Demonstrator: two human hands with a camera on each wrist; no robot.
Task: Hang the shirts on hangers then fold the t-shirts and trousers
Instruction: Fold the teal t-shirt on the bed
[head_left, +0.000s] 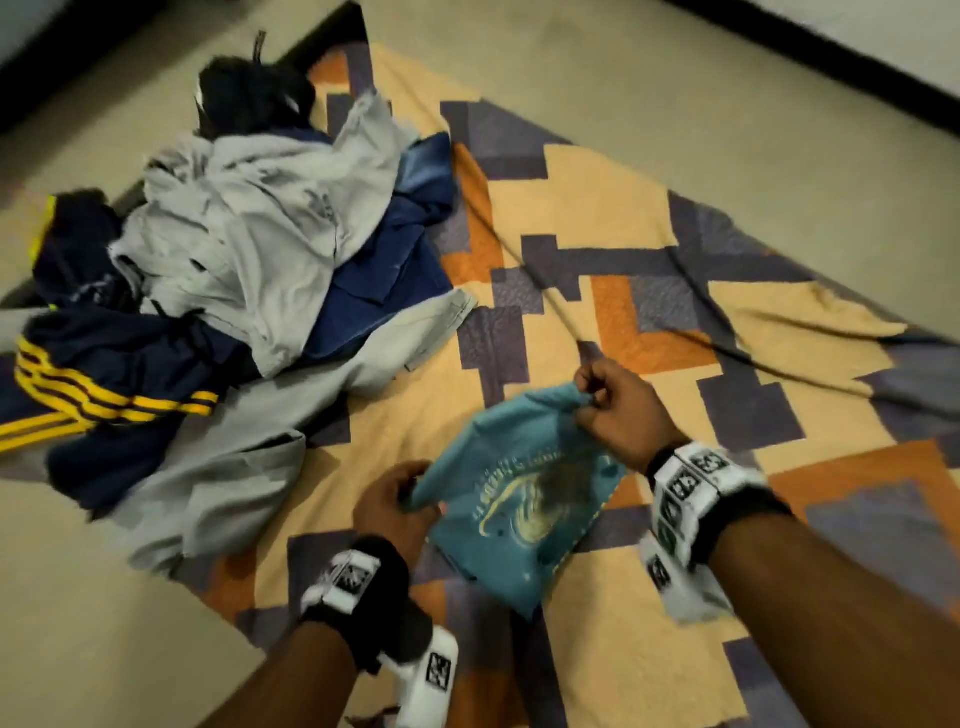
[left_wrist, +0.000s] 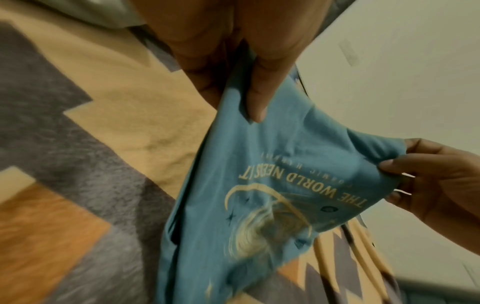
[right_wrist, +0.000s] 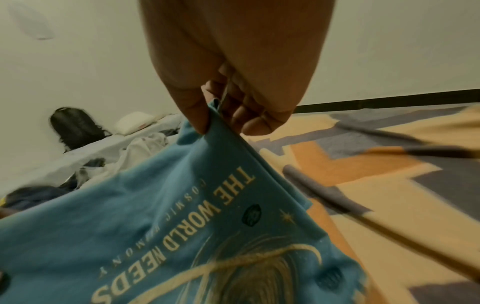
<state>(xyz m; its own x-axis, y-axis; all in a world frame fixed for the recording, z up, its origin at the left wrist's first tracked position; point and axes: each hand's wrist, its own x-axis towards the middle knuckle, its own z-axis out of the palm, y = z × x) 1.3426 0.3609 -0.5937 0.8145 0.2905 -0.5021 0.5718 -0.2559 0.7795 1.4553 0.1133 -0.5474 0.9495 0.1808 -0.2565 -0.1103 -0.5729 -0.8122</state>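
Step in hand, as judged: folding stage, first t-shirt being opened out for laying flat.

Patterned blanket in orange, cream and grey blocks (head_left: 597, 218) lies spread on the pale floor (head_left: 675, 78); it serves as landmark. On the blanket's left part sits a heap of unsorted clothes (head_left: 249, 234): grey garments, blue denim, a navy piece with yellow stripes. The blanket's right part is bare fabric with a few raised creases, open room for a flat garment. Its near-left edge meets the floor just beside the left forearm.

Teal cotton t-shirt with a cream printed graphic (head_left: 519, 483) hangs over the blanket's near middle, its lower end trailing down toward the blanket.

Right hand (head_left: 618, 410): grip closed, thumb and fingers pinching one upper corner of the shirt. Left hand (head_left: 395, 509): grip closed on the opposite upper edge, thumb over the cloth.

Next move, as judged: spread the hands apart to tension the top edge, then lower the shirt onto the bare right part, clear of the heap and the creases.
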